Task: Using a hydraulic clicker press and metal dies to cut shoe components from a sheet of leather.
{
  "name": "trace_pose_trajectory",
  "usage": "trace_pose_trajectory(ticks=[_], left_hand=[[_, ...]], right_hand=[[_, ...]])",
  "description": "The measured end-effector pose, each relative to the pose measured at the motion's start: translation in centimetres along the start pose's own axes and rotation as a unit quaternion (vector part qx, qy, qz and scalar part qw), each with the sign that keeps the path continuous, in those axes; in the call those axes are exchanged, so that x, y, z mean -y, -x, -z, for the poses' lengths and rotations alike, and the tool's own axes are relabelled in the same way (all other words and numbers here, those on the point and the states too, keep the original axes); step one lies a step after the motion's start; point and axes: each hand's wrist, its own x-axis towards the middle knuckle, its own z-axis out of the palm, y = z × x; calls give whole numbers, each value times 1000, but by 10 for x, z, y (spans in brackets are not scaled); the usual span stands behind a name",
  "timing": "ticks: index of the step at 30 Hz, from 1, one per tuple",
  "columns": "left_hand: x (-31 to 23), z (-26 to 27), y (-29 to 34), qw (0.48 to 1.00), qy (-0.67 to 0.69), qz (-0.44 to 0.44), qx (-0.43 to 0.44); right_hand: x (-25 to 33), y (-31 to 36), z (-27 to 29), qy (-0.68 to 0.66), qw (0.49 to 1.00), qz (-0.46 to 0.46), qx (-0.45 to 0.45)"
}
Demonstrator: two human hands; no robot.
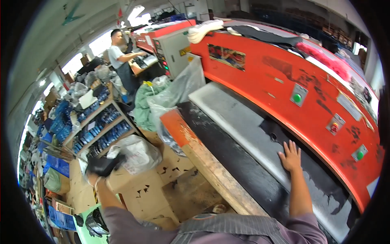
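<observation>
My left hand (94, 179) is out at the lower left, closed round a bundle of black material (106, 166), beside a white plastic sack (137, 154). The bundle is blurred, and its exact kind cannot be told. On the right, my right hand (290, 157) lies with fingers spread on a black sheet with ragged edges (325, 185). That sheet rests on a long whitish board (227, 110) under the front of a big red-orange machine (260, 77). A hole shows in the sheet near my fingertips.
A worn wooden beam (219, 171) edges the black machine bed (239, 152). Green push buttons (297, 98) and a red one (334, 127) sit on the machine. Left stands a shelf rack (101, 126) of blue-black items. A person (120, 61) works at another machine. Black scraps (143, 190) dot the floor.
</observation>
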Motion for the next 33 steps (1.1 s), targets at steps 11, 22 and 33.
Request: trace_pose_trajectory(ticks=[11, 22, 33], left_hand=[[35, 3, -95, 887, -423, -125, -134], [-517, -547, 147, 917, -42, -298, 261], [-631, -780, 413, 508, -2, -715, 480]], right_hand=[[-7, -5, 3, 27, 999, -5, 18], [53, 85, -10, 3, 988, 120, 98], [-33, 219, 29, -238, 967, -81, 32]])
